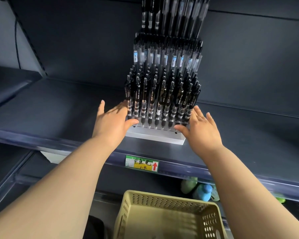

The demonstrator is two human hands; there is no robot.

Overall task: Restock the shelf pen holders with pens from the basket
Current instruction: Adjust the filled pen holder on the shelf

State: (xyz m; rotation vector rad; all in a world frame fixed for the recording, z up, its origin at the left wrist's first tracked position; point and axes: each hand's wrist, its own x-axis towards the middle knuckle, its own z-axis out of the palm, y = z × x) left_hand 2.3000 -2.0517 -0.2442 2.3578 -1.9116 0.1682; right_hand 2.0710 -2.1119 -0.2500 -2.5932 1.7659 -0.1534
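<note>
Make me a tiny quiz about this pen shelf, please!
1. The left hand and right hand flank the clear tiered holder with a white base, full of black plastic pens. True or false: either hand grips one.
2. Where is the beige perforated plastic basket? A) on the holder; B) below the dark metal shelf carrying the holder; C) in one hand.
3. Fill in: the arrow on the green-and-yellow paper shelf label is ____.
Key: 1 false; 2 B; 3 red.
</note>
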